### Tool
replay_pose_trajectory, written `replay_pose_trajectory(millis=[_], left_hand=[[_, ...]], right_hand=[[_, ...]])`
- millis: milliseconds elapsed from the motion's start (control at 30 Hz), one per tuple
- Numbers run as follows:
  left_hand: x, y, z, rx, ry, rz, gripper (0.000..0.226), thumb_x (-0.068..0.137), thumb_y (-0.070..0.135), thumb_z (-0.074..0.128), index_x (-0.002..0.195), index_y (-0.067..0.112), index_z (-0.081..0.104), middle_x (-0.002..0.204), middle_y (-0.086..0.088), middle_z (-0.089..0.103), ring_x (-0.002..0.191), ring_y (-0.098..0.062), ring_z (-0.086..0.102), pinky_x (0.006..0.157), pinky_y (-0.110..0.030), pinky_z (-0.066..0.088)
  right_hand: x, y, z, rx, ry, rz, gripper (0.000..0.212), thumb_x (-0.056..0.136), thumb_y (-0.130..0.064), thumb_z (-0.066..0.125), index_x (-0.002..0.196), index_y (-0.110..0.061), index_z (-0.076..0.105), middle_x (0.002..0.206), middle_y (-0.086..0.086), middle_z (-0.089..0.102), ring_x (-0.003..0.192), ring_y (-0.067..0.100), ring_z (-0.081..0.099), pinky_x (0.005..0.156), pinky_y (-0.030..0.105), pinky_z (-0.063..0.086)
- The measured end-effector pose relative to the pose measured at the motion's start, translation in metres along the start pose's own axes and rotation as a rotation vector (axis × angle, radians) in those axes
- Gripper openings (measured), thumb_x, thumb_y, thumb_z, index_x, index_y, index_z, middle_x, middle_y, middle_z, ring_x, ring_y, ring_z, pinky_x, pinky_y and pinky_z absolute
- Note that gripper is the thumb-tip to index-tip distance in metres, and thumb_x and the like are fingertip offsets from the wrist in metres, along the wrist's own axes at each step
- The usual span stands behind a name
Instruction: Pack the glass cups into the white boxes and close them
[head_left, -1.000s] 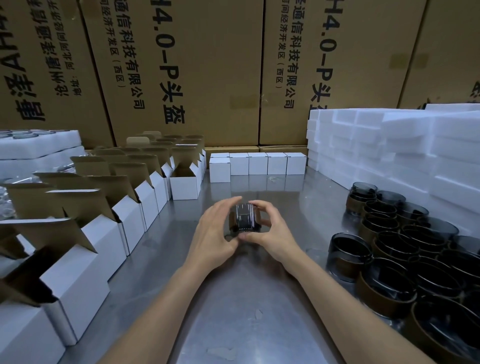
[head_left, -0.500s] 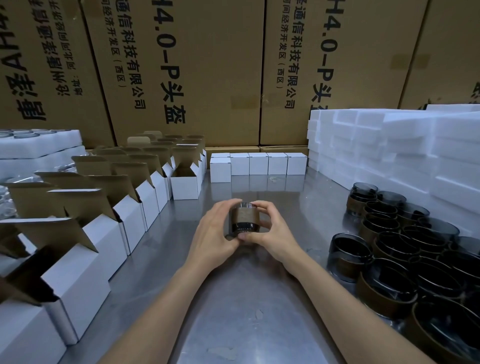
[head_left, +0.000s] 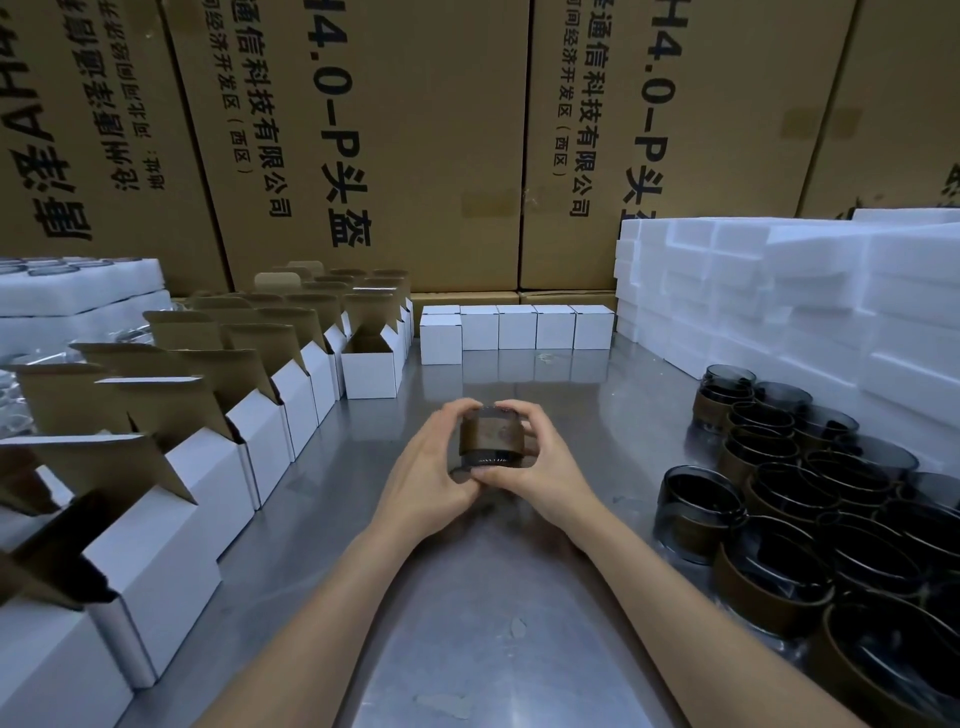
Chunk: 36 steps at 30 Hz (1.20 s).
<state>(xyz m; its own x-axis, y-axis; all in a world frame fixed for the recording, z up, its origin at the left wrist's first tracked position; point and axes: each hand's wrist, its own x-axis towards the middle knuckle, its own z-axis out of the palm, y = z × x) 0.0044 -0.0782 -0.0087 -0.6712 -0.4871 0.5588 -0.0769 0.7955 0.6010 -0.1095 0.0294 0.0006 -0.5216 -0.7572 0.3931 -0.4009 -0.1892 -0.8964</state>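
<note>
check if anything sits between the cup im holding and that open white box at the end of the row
Nothing visible does. The glass cup, gripped by the left hand and right hand, has only bare metal table between it and the open white box ahead to the left.

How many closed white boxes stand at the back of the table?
5 for certain: one closed white box stands slightly forward at the left end, then four in a row to its right. Another may hide behind the first.
</note>
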Motion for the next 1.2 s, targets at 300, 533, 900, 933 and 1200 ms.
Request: replay_pose_trajectory(millis=[300,533,900,933,1200], left_hand=[[0.002,-0.003,0.0,-0.125,-0.025,-0.123,0.062,0.066,0.009,0.07,0.099,0.048,0.034,0.107,0.015,0.057,0.085,-0.014,0.066,0.075,-0.045,0.056],[-0.002,0.001,0.001,-0.102,-0.168,-0.133,0.048,0.066,0.018,0.055,0.101,0.034,0.027,0.105,-0.001,0.052,0.088,-0.025,0.059,0.077,-0.05,0.052],[-0.001,-0.003,-0.006,-0.247,-0.13,-0.216,0.031,0.067,0.021,0.041,0.093,0.037,0.033,0.094,0.006,0.058,0.069,-0.013,0.05,0.062,-0.031,0.041],[0.0,-0.004,-0.007,-0.317,-0.09,-0.243,0.031,0.067,0.02,0.039,0.093,0.035,0.036,0.091,0.008,0.061,0.069,-0.012,0.053,0.062,-0.027,0.043],[0.044,-0.044,-0.018,-0.042,0.182,-0.378,0.021,0.094,0.011,0.042,0.1,0.026,0.056,0.116,0.002,0.058,0.107,-0.016,0.053,0.085,-0.03,0.042]], right_hand=[[0.001,0.0,0.001,-0.043,-0.017,0.027,0.045,0.078,-0.017,0.077,0.116,-0.032,0.056,0.127,0.005,0.05,0.115,0.003,0.05,0.089,0.013,0.046],[0.0,-0.002,0.002,-0.018,-0.003,0.056,0.037,0.075,0.0,0.072,0.101,-0.023,0.058,0.123,0.012,0.053,0.111,0.018,0.056,0.091,0.026,0.05],[0.003,-0.006,0.003,0.069,-0.04,0.129,0.008,0.087,-0.01,0.064,0.086,-0.016,0.059,0.098,0.002,0.052,0.092,0.014,0.051,0.077,0.02,0.039],[0.003,-0.006,0.003,0.113,-0.029,0.14,0.004,0.088,-0.012,0.061,0.086,-0.015,0.06,0.093,-0.001,0.055,0.089,0.012,0.051,0.077,0.023,0.038],[0.009,0.003,0.007,0.132,0.136,0.182,0.011,0.093,-0.024,0.057,0.087,-0.017,0.064,0.087,-0.004,0.063,0.086,0.011,0.058,0.083,0.033,0.047]])
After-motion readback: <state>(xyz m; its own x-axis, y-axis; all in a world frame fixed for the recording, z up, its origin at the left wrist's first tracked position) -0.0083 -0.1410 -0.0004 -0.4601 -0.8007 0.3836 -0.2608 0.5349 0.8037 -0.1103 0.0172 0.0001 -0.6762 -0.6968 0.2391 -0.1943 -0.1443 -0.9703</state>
